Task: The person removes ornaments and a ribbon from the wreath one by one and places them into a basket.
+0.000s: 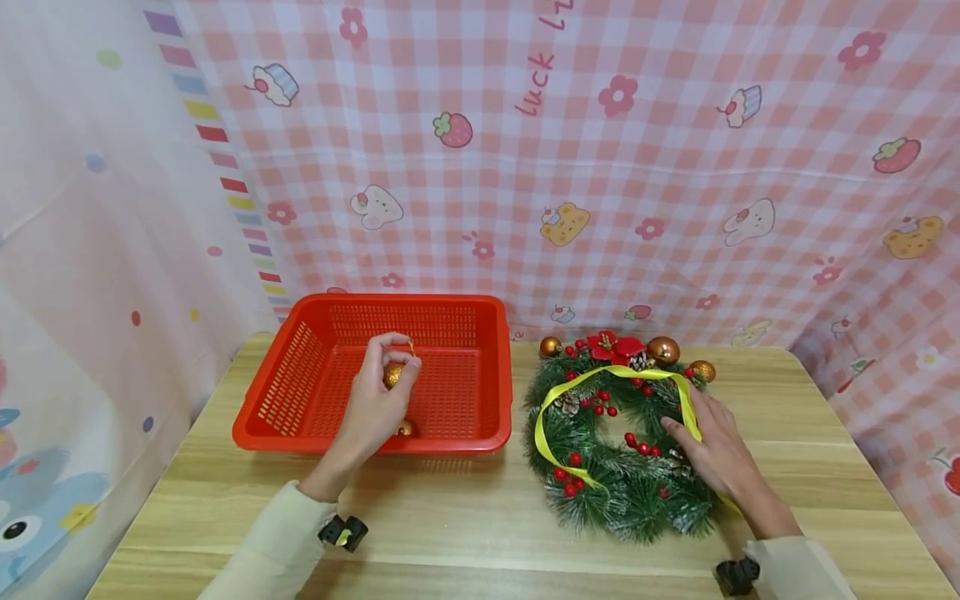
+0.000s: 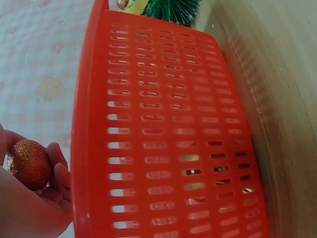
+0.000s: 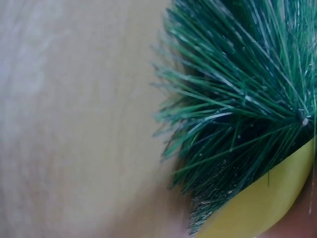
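Note:
My left hand [image 1: 378, 400] is over the red plastic basket [image 1: 495, 433], its fingers curled around a glittery gold bauble [image 1: 392, 375]. A short gold string loop stands up by the fingertips. In the left wrist view the same bauble [image 2: 29, 164] sits among the fingers beside the basket's slotted wall. My right hand [image 1: 716, 442] rests on the right side of a green Christmas wreath [image 1: 645, 496], thumb apart from the fingers, beside a yellow ribbon [image 1: 555, 396] draped over the wreath. The fingertips are partly hidden. Close up, the right wrist view shows green needles and ribbon [image 3: 262, 203].
Another gold bauble [image 1: 406, 427] lies inside the basket near its front wall. The wreath carries a red flower [image 1: 615, 346], red berries, pinecones and copper-gold baubles [image 1: 663, 350] along its far edge. Basket and wreath stand on a wooden table [image 1: 465, 533] before a checked curtain [image 1: 510, 208].

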Tool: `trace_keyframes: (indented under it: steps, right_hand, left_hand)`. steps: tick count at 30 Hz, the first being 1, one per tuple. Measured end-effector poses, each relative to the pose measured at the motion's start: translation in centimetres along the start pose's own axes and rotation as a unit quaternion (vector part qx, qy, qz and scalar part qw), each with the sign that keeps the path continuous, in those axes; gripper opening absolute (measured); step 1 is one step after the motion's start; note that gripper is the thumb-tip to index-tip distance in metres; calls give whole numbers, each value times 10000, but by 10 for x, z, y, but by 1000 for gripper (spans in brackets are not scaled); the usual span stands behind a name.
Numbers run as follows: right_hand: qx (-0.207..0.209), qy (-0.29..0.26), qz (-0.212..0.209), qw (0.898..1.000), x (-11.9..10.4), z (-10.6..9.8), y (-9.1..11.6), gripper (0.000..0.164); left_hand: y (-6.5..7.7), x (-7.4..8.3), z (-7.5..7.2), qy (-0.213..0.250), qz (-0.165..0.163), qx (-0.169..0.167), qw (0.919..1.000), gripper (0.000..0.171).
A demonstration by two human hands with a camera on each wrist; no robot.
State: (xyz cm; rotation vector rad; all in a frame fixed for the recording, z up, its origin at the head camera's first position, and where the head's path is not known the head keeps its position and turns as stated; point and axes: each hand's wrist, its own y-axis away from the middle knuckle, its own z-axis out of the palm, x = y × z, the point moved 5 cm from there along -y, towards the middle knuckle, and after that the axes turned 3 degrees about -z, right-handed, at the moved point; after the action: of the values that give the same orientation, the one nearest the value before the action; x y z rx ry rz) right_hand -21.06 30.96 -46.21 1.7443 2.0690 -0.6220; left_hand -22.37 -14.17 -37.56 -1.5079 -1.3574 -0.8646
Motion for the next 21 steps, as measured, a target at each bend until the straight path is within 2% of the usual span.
trace_keyframes:
  steps: [10,21]
  right_hand:
    - [49,-2,-15,10000,1,0,1,77]
    - [-16,-1,36,10000,1,0,0,78]
  left_hand:
    - [-3,-6,1,-154,-119,54,9998,33]
    - [-1,-3,1,-192,109,85,9997,29]
